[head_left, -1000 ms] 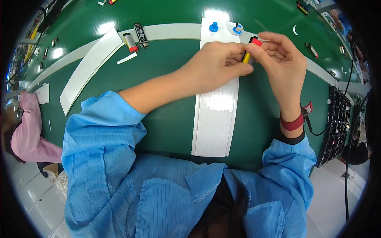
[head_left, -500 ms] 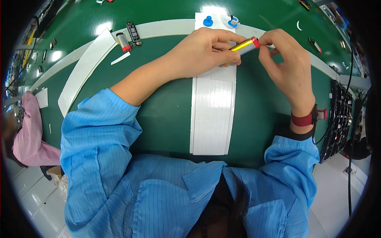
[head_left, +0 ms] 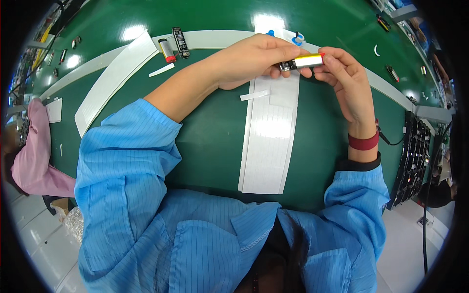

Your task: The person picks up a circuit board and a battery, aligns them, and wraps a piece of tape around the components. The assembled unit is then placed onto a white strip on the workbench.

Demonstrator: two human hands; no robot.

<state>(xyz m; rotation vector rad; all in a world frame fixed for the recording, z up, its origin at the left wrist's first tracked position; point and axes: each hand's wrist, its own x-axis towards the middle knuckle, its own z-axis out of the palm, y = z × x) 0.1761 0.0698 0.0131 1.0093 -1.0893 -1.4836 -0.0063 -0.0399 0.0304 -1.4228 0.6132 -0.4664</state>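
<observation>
Green tabletop fills the background; toward one o'clock, the left hand grasps a silver cylindrical battery near its dark end while the right hand pinches its red end. Another battery lies toward eleven o'clock.

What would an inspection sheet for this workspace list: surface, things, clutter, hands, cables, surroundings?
Surface: green table, white strips lying on it.
Things: silver battery with red end, small circuit board at its other end.
Clutter: second battery, dark bar, paper sliver.
Hands: left hand holds the board end; right hand pinches the red end.
Cables: thin cord near red wristband; black cable at right.
Surroundings: pink sleeve at left, black tray at right.
</observation>
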